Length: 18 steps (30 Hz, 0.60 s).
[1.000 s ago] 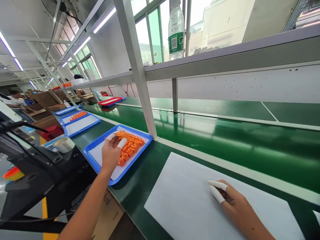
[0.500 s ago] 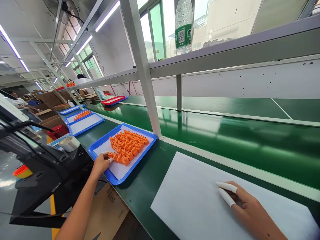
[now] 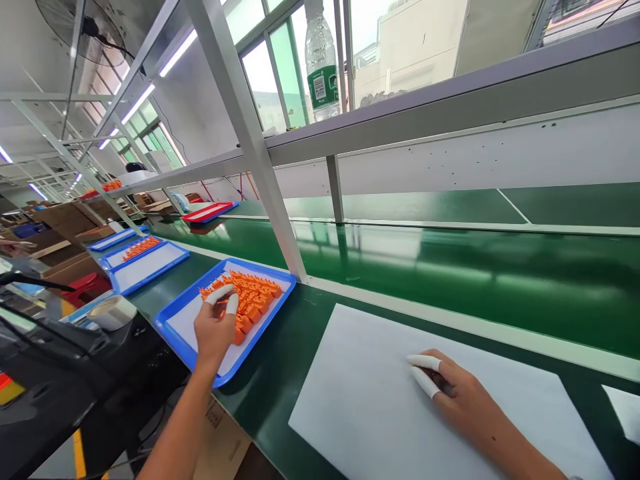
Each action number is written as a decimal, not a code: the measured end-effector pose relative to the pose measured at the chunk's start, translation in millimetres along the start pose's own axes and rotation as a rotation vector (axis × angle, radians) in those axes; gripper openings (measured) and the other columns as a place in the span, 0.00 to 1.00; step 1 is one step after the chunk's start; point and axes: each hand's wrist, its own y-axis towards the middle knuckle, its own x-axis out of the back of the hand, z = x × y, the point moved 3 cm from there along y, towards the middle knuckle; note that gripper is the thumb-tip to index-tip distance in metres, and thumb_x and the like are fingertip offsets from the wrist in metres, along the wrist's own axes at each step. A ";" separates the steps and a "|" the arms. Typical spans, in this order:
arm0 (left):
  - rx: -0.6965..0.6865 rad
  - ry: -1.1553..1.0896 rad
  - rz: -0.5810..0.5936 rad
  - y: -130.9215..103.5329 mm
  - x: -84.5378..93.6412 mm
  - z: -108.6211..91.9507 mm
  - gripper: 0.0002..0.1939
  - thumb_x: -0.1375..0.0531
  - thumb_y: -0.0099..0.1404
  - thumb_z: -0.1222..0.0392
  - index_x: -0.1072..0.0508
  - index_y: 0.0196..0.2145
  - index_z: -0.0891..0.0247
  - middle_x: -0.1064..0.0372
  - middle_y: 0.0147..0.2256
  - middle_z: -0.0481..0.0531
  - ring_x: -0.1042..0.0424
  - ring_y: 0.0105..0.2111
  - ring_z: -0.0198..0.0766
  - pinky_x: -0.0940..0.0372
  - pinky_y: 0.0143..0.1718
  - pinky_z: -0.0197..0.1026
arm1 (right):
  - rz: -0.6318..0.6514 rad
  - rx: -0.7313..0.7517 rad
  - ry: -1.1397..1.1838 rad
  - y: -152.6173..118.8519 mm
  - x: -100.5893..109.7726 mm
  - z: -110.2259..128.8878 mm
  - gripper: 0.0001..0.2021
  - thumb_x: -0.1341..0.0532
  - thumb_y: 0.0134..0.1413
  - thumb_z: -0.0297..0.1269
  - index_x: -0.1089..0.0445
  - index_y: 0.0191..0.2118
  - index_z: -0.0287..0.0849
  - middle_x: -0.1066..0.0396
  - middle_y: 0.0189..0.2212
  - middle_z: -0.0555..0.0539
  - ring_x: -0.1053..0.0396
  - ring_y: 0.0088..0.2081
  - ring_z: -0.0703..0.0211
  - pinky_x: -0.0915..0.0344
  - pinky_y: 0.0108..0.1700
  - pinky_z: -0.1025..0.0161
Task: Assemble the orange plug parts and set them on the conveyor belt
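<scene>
My left hand point(image 3: 217, 323) reaches over the blue-rimmed tray point(image 3: 173, 333), thumb and index finger curved and slightly apart. White covers wrap these fingertips, which are right at the orange pieces point(image 3: 255, 297); no piece can be made out in its grasp. The small pieces lie close together in rows on the tray's white lining. On the right, my right hand point(image 3: 460, 393) rests low over a large white sheet point(image 3: 350, 387). Its thumb and index finger, also covered in white, point left with a narrow gap between their tips, and nothing shows there.
More blue trays point(image 3: 150, 267) stand farther left, one with orange pieces. A red tray point(image 3: 207, 212) lies beyond the green belt point(image 3: 450, 273). A slanted metal post point(image 3: 270, 193) rises behind the near tray. A bottle point(image 3: 321, 73) stands on the shelf; a tape roll point(image 3: 113, 312) sits left.
My left hand has moved from the near edge of the orange pieces to above them, its fingers now more raised. My right hand stays over the sheet. The view has shifted to the right.
</scene>
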 end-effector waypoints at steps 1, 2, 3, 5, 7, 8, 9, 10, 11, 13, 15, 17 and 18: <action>-0.020 -0.070 0.074 -9.5 -23.8 -17.8 0.17 0.36 0.61 0.55 0.25 0.47 0.62 0.23 0.43 0.55 0.23 0.43 0.43 0.29 0.50 0.47 | -0.008 -0.002 0.011 0.1 0.9 2.2 0.12 0.46 0.63 0.40 0.28 0.48 0.52 0.27 0.45 0.47 0.32 0.32 0.57 0.35 0.32 0.62; -0.032 -0.140 0.175 -20.7 -49.1 -34.9 0.15 0.36 0.62 0.55 0.24 0.45 0.62 0.23 0.43 0.55 0.23 0.42 0.43 0.28 0.48 0.46 | -0.018 -0.008 0.029 0.2 2.1 4.5 0.12 0.46 0.64 0.41 0.28 0.48 0.51 0.27 0.44 0.47 0.33 0.32 0.58 0.35 0.32 0.61; -0.042 -0.219 0.295 -33.8 -74.8 -51.5 0.13 0.36 0.62 0.56 0.23 0.45 0.61 0.23 0.42 0.55 0.23 0.41 0.42 0.28 0.46 0.44 | -0.023 -0.018 0.057 0.4 3.4 6.8 0.12 0.45 0.64 0.42 0.27 0.47 0.51 0.27 0.43 0.47 0.34 0.31 0.58 0.36 0.32 0.61; -0.070 -0.324 0.551 -64.6 -123.7 -82.8 0.10 0.37 0.63 0.57 0.22 0.42 0.60 0.23 0.40 0.54 0.23 0.39 0.40 0.28 0.42 0.41 | -0.045 -0.061 0.147 1.5 7.5 10.1 0.12 0.43 0.62 0.45 0.26 0.45 0.49 0.26 0.40 0.47 0.34 0.32 0.57 0.36 0.33 0.61; -0.099 -0.387 0.805 -99.2 -165.9 -110.4 0.08 0.38 0.64 0.58 0.20 0.40 0.60 0.22 0.38 0.54 0.25 0.36 0.38 0.30 0.38 0.39 | -0.080 -0.144 0.286 3.8 13.4 10.0 0.15 0.40 0.60 0.50 0.25 0.42 0.46 0.26 0.36 0.46 0.33 0.32 0.56 0.35 0.35 0.60; -0.112 -0.411 0.922 -116.4 -183.8 -122.4 0.08 0.38 0.64 0.59 0.20 0.39 0.60 0.22 0.37 0.54 0.26 0.34 0.37 0.31 0.37 0.38 | -0.108 -0.191 0.370 5.3 17.0 8.7 0.17 0.39 0.58 0.52 0.24 0.40 0.44 0.26 0.33 0.46 0.33 0.31 0.55 0.35 0.36 0.59; -0.114 -0.440 1.037 -132.5 -199.8 -132.9 0.08 0.38 0.63 0.58 0.19 0.38 0.61 0.22 0.37 0.54 0.27 0.34 0.36 0.32 0.36 0.37 | -0.138 -0.235 0.464 6.9 20.8 6.8 0.19 0.38 0.57 0.55 0.24 0.38 0.42 0.26 0.31 0.46 0.32 0.31 0.55 0.34 0.36 0.58; -0.083 -0.471 1.148 -147.2 -214.3 -141.2 0.08 0.37 0.63 0.58 0.19 0.37 0.62 0.23 0.35 0.54 0.27 0.32 0.35 0.33 0.34 0.37 | -0.166 -0.271 0.561 8.6 24.4 4.7 0.22 0.38 0.55 0.57 0.24 0.37 0.40 0.27 0.29 0.45 0.32 0.31 0.54 0.34 0.37 0.57; -0.028 -0.503 1.259 -160.2 -227.3 -147.4 0.09 0.37 0.62 0.56 0.19 0.37 0.62 0.23 0.33 0.53 0.28 0.30 0.35 0.34 0.30 0.36 | -0.190 -0.293 0.652 10.3 27.5 2.5 0.24 0.38 0.54 0.60 0.25 0.36 0.39 0.27 0.28 0.45 0.32 0.31 0.53 0.34 0.37 0.57; 0.123 -0.561 1.477 -180.2 -249.2 -154.5 0.12 0.36 0.60 0.53 0.20 0.37 0.64 0.25 0.29 0.52 0.29 0.26 0.34 0.39 0.22 0.34 | -0.228 -0.300 0.790 13.4 31.6 -2.0 0.28 0.40 0.53 0.64 0.25 0.34 0.38 0.27 0.27 0.44 0.31 0.31 0.52 0.34 0.36 0.56; 0.248 -0.600 1.625 -190.4 -265.2 -155.6 0.14 0.35 0.59 0.51 0.21 0.34 0.66 0.27 0.25 0.50 0.32 0.21 0.32 0.44 0.17 0.33 | -0.254 -0.284 0.827 15.2 32.4 -7.0 0.28 0.41 0.55 0.64 0.26 0.33 0.39 0.28 0.26 0.44 0.31 0.30 0.51 0.35 0.34 0.56; 0.321 -0.617 1.677 -192.1 -275.9 -152.1 0.15 0.34 0.58 0.50 0.23 0.29 0.67 0.30 0.22 0.49 0.37 0.17 0.29 0.46 0.15 0.33 | -0.275 -0.272 0.779 15.6 31.0 -12.1 0.25 0.41 0.55 0.62 0.26 0.31 0.41 0.27 0.26 0.45 0.31 0.29 0.52 0.35 0.35 0.56; 0.355 -0.620 1.681 -191.2 -279.6 -149.0 0.15 0.33 0.57 0.50 0.23 0.27 0.68 0.31 0.20 0.48 0.39 0.15 0.28 0.48 0.15 0.33 | -0.279 -0.272 0.742 15.4 30.0 -14.3 0.24 0.40 0.56 0.60 0.27 0.31 0.41 0.27 0.26 0.45 0.31 0.29 0.52 0.34 0.36 0.56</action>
